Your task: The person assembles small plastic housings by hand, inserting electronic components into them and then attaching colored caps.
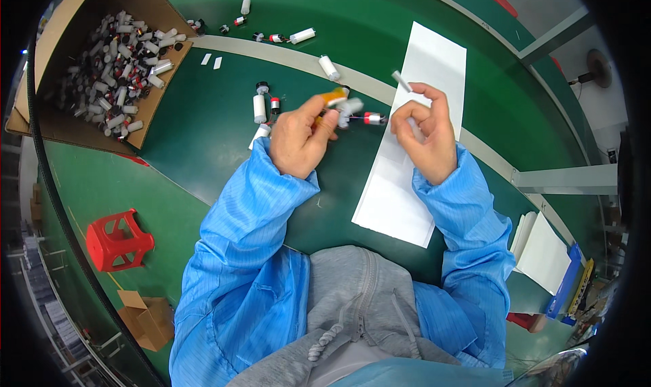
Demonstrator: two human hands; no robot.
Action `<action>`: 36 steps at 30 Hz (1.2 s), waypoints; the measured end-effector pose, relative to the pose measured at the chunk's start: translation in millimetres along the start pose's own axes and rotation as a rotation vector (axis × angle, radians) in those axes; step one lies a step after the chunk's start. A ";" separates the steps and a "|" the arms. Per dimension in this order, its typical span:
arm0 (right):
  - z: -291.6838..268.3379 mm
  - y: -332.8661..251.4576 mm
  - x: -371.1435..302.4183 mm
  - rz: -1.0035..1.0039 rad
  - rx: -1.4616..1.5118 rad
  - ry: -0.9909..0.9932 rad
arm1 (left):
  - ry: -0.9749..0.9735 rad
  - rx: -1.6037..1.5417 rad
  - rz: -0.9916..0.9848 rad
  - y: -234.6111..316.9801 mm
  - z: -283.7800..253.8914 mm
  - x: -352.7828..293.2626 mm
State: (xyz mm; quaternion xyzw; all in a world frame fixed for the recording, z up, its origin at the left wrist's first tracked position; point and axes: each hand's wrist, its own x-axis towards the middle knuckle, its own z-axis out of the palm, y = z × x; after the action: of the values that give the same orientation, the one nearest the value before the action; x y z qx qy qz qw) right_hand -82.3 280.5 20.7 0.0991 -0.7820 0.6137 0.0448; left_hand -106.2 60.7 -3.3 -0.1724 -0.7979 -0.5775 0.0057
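My left hand point(302, 136) is closed, thumb and fingers pinching a small assembly smeared by motion. It shows a white cylindrical part point(351, 106) and an orange-yellow piece point(333, 96). A red-and-white cylinder point(373, 118) on thin wires trails to its right. My right hand point(430, 133) has curled fingers, with a small white strip point(401, 81) at the index fingertip; whether the thumb also grips anything cannot be made out. Beside my left hand lie a white cylinder point(259, 109) and a red-and-white cylinder point(274, 105). Under my right hand is a long white sheet point(390, 204).
A cardboard box point(154, 109) of many similar cylinders stands at the left of the green table point(203, 123). Two small white strips point(211, 61) and several loose parts point(302, 36) lie farther back. A metal post point(566, 181) and white papers point(546, 255) are at right; a red stool point(119, 241) stands left.
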 end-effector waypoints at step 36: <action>-1.1 1.5 -5.2 -0.420 -0.413 -0.073 | -0.548 -1.264 -0.662 -12.3 8.0 1.8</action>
State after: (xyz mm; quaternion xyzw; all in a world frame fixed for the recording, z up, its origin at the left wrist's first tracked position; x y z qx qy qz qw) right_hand -77.6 282.4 18.5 0.2697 -0.8537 0.4150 0.1620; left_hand -109.9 65.2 -16.9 -0.0321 -0.2987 -0.8324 -0.4657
